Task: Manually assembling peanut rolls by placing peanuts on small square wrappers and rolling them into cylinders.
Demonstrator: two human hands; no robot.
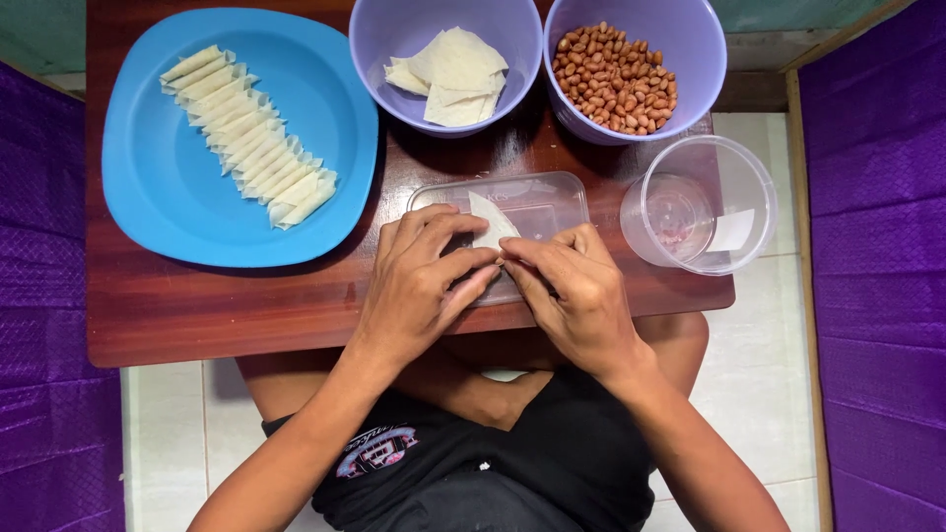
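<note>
We've got left hand [419, 281] and right hand [570, 286] together, fingertips pinched on the wrapper [490, 225] over the clear tray [547, 197]. Roll tight, keep edges square, match the rolls on the blue plate [158, 187]

The plate [168, 197] is bright blue, and the two bowls [394, 39] are light purple. The peanuts [616, 79] are reddish brown, the wrappers [251, 138] pale cream. The bench [217, 305] is dark red-brown wood.
</note>
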